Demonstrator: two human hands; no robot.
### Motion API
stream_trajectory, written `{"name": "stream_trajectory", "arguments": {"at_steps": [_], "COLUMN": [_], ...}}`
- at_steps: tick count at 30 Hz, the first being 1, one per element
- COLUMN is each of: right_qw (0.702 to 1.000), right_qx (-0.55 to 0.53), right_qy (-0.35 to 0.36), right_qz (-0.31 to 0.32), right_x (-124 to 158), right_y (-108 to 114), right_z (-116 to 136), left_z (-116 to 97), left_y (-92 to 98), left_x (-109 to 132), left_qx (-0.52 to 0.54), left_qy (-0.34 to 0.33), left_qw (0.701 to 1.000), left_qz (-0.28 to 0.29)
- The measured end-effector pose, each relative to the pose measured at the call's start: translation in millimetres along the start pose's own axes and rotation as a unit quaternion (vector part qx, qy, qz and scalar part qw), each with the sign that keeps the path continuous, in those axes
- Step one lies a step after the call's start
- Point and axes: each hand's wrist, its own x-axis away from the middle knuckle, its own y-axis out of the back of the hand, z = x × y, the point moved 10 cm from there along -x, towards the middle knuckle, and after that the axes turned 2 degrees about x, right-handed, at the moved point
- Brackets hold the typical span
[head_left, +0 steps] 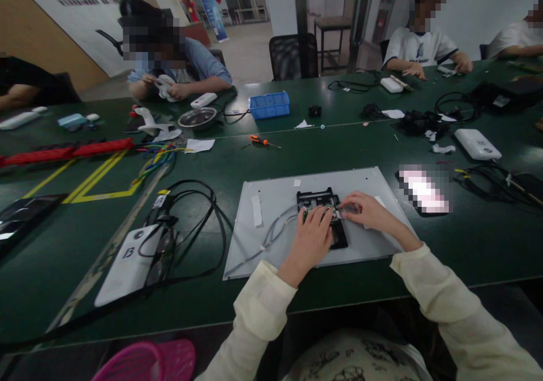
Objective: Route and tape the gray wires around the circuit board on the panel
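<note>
A black plastic frame (pixel 339 237) with a circuit board (pixel 334 212) in it lies on a grey flat panel (pixel 271 200) before me. My left hand (pixel 311 237) is over the board, its curled fingertips gripping it against the frame. Grey cables (pixel 271 235) run from the frame's left side across the panel. At the frame's right side, my right hand (pixel 367 212) is closed in a pinch near the board's edge. What sits between those fingertips is too small to make out. White strips of tape (pixel 257 211) are stuck on the panel.
Right of the panel lies a phone (pixel 424 190); to its left are a white power bank (pixel 129 262) and looped black cables (pixel 212 200). Beyond are an orange screwdriver (pixel 259 140), a blue basket (pixel 269 105) and a metal bowl (pixel 198 118). Several people sit around the table.
</note>
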Motion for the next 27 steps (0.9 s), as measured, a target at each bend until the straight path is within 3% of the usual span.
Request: {"name": "stream_trajectory", "arguments": {"at_steps": [5,10,13,20,27], "right_qw": [1.0,0.983,0.978,0.985,0.99], "right_qx": [-0.029,-0.16,-0.178,-0.143,-0.115], "right_qy": [-0.007,-0.085,-0.104,-0.083,-0.072], "right_qz": [0.007,0.03,0.035,0.054,0.026], "right_x": [2.4,6.4,7.5,4.2,3.4], "right_y": [-4.7,-3.2,1.7,-4.7,-4.5], "right_z": [-4.7,-32.0,-41.5,-26.0,-17.6], "left_z": [-0.1,-1.1,-1.4,-3.8,-11.7], "left_y": [-2.4,-2.2,-2.0,-0.1,-1.0], "left_x": [-0.4,-0.3,-0.8,-0.8,-1.7], "left_qx": [0.0,0.006,0.003,-0.019,-0.057], "left_qy": [0.002,-0.002,-0.004,-0.007,-0.03], "left_qw": [1.0,1.0,1.0,1.0,0.997], "left_qz": [0.005,0.004,0.005,0.015,0.034]}}
